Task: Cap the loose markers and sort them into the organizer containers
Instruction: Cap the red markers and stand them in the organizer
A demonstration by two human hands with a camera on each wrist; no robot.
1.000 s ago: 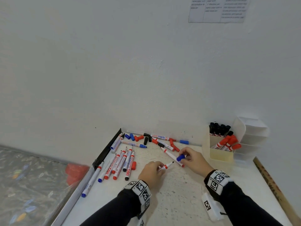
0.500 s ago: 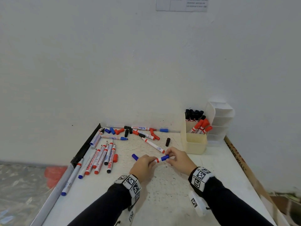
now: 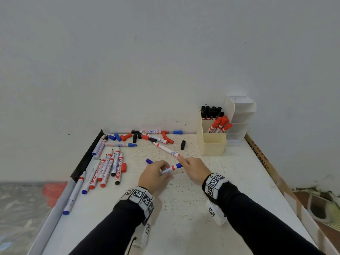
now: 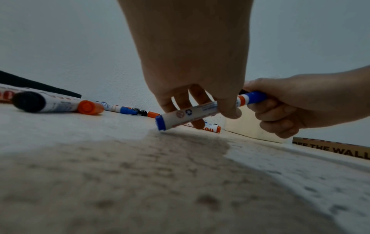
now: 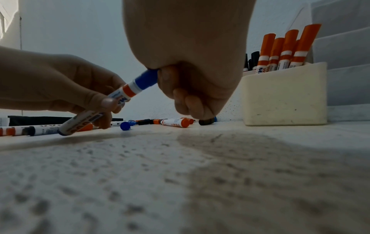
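Capping is the step in hand: over the table's (image 3: pixel 239 208) near middle, the left hand (image 3: pixel 153 174) pinches the blue marker's (image 3: pixel 168 169) barrel while the right hand (image 3: pixel 195 169) curls round its blue cap (image 3: pixel 178 165). The cap looks seated, so next probably comes a firm push, then a carry to the cream organizer (image 3: pixel 213 146) at far right.

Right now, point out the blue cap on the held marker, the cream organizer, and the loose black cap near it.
blue cap (image 5: pixel 144 80), right wrist view, mid-cap.
cream organizer (image 3: pixel 213 148), head view, front wall.
loose black cap (image 3: pixel 182 145), head view, its middle.
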